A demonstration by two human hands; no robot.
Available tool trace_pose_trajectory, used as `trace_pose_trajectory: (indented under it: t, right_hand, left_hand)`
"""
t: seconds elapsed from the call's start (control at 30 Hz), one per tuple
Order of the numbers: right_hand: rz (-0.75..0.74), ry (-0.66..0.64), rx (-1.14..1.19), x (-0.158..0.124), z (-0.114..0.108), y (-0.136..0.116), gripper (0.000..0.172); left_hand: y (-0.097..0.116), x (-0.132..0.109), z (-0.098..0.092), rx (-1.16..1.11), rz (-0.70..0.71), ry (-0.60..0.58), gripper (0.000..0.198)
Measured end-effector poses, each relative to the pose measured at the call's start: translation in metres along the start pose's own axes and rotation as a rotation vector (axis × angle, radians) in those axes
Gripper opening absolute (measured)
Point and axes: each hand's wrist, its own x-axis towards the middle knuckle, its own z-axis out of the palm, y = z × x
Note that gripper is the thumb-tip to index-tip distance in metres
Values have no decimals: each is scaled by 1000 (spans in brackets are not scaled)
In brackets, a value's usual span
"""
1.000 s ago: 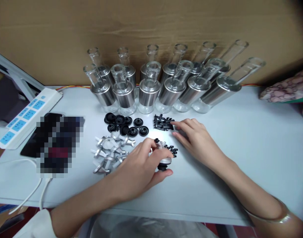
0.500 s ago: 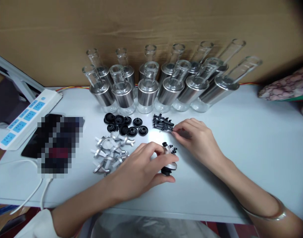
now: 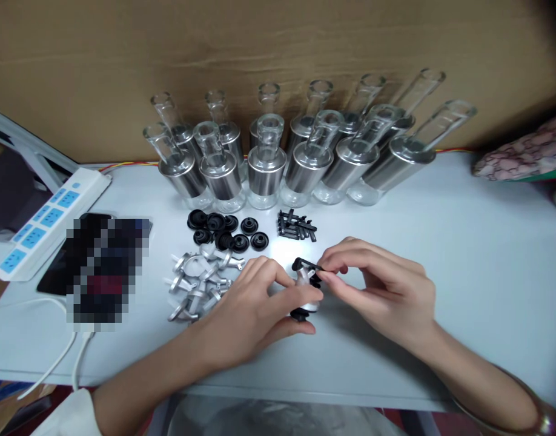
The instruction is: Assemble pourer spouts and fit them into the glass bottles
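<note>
Between thumb and fingers, my left hand (image 3: 264, 303) grips a silver pourer spout (image 3: 309, 295) with a black stopper on its underside. My right hand (image 3: 373, 281) pinches a small black lever (image 3: 311, 264) at the top of that spout; whether it is attached there I cannot tell. Just beyond lies a small pile of similar black levers (image 3: 296, 227). Left of it are several round black stoppers (image 3: 248, 225). Nearer my left wrist is a heap of silver spouts (image 3: 198, 284). Tiny black pieces (image 3: 315, 281) are partly hidden behind the held spout.
Two rows of glass bottles with steel sleeves (image 3: 265, 172) stand at the back against cardboard (image 3: 278, 36). On the left are a power strip (image 3: 44, 224), a dark phone (image 3: 62, 266) and white cables (image 3: 80, 357). A patterned cloth item (image 3: 523, 148) lies at the far right.
My right hand has moved from the lever pile toward me, bringing one black lever to the spout. My left hand keeps its hold on the spout. The view has shifted slightly.
</note>
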Motion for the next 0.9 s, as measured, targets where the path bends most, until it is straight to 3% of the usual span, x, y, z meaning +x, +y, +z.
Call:
trace_pose_trajectory:
  t: [0.13,0.5,0.73,0.9]
  right_hand:
    - [5,28,0,0,0,-1,24]
    - [61,121,-32,-1,3,-3,22]
    - [-28,48,-20,-3,2,-1,26]
    - [-54,23,-24,-2,3,-1,27]
  left_hand:
    - [-2,0,-1,22,17,51,23]
    - [2,-1,-3,14,-20,27,21]
    - [2,0,0,107,50,143,19]
    - [1,-1,-1,87,45,106,23]
